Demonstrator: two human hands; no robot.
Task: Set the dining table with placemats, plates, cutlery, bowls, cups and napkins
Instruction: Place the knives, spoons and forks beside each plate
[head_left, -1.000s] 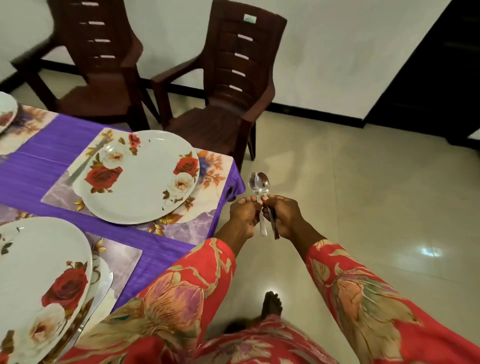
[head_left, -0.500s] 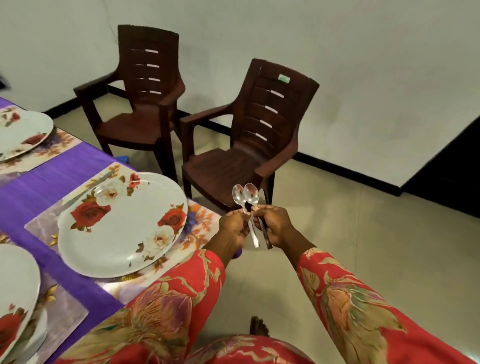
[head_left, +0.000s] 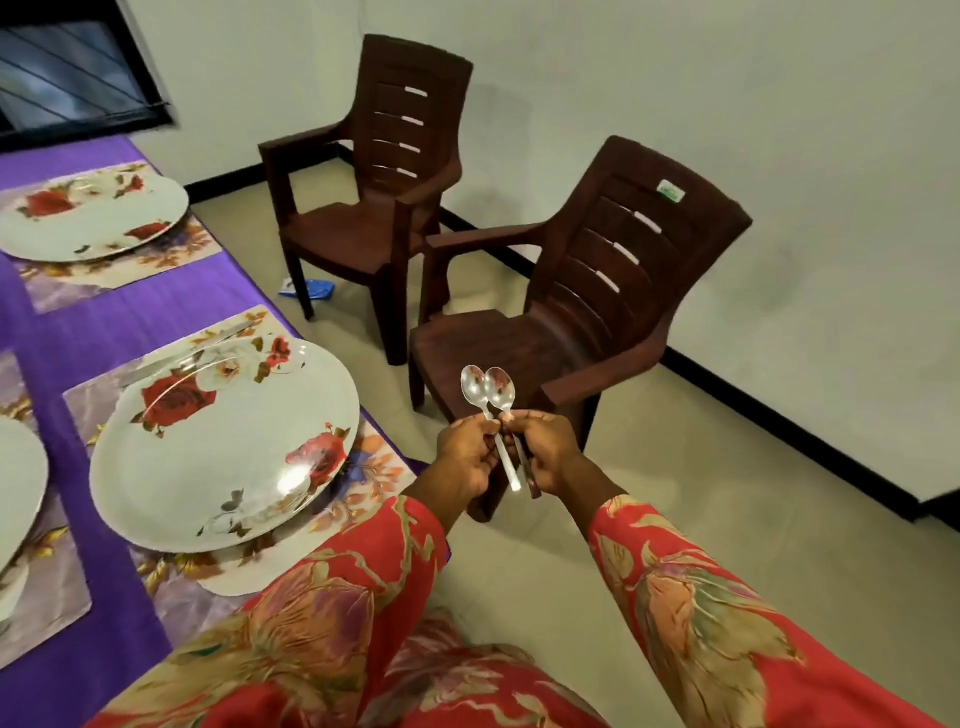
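Note:
Two steel spoons stand bowl-up in front of me, off the table's right edge. My left hand pinches the left spoon by its handle. My right hand pinches the right spoon the same way. The two bowls overlap. To the left lies a white plate with red roses on a floral placemat, with a knife along its far edge. A second rose plate sits on another placemat farther back. The edge of a third plate shows at the far left.
The table carries a purple cloth. Two dark brown plastic armchairs stand on the tiled floor, one right behind the spoons and one farther back. A blue object lies on the floor by the far chair.
The view has swung up and left, so more of the table and both chairs show. My hands keep the two spoons together, now slightly apart at the bowls.

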